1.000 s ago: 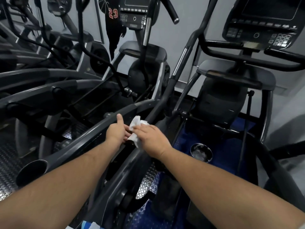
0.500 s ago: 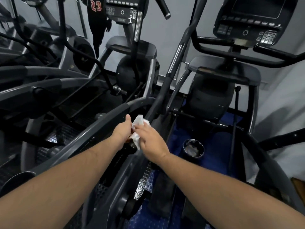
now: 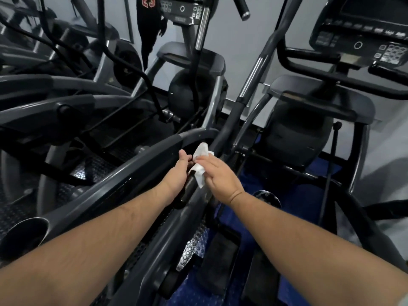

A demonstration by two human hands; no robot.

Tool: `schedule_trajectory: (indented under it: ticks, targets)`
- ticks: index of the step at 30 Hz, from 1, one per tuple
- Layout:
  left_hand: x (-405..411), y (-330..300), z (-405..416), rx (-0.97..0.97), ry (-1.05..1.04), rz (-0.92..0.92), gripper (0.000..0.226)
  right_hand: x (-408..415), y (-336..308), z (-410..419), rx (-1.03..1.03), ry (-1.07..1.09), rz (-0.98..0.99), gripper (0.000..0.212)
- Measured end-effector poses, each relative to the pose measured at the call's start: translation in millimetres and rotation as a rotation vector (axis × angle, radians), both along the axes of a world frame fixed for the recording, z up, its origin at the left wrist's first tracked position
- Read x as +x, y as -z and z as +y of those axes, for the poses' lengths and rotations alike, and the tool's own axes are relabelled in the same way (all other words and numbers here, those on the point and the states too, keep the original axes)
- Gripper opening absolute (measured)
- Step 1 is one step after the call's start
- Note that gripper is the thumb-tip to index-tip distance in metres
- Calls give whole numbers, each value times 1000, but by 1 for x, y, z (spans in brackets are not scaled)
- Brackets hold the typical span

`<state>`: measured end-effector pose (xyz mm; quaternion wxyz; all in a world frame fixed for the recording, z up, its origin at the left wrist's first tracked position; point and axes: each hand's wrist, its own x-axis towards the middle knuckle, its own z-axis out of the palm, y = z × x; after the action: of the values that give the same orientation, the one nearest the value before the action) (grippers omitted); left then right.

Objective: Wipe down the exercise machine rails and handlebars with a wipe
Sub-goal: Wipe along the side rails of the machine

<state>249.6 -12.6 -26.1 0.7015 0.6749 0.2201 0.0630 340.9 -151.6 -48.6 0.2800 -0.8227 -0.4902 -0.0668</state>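
Grey gym walls back a tight row of dark elliptical machines, standing on blue speckled flooring (image 3: 293, 219) and black studded rubber matting. Two bare forearms reach forward from the bottom of the view and meet at the middle. The right hand (image 3: 218, 175) pinches a crumpled white wipe (image 3: 201, 165) between thumb and slightly curled fingers, pressing it against a dark, slanting machine rail (image 3: 154, 244). The left hand (image 3: 180, 171) sits just beside it on the same rail, touching the wipe's edge, thumb raised; whether its fingers curl around the rail cannot be told. A curved grey side rail (image 3: 123, 184) sweeps to the left of the hands, ending in an open tube mouth at lower left. A console (image 3: 362, 34) with buttons sits at upper right above black handlebars (image 3: 309, 54). A second console (image 3: 181, 9) shows at top centre.
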Motion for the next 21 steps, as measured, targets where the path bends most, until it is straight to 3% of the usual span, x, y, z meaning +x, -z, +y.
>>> schedule_trajectory:
  ticks: [5, 9, 12, 16, 21]
  targets:
    - [1, -1, -3, 100, -23, 57, 66, 49, -10, 5, -43, 129, 147, 56]
    - [0, -4, -3, 222, 41, 93, 91, 90, -24, 10, -58, 225, 146, 51]
    - [-1, -10, -6, 289, 94, 142, 97, 102, -30, 22, -83, 314, 198, 45]
    - [-3, -11, -5, 262, 80, 158, 91, 65, -27, 28, 8, 323, 266, 37]
    - [-1, -13, -9, 161, -14, 31, 72, -18, -9, 19, 128, 93, 277, 42]
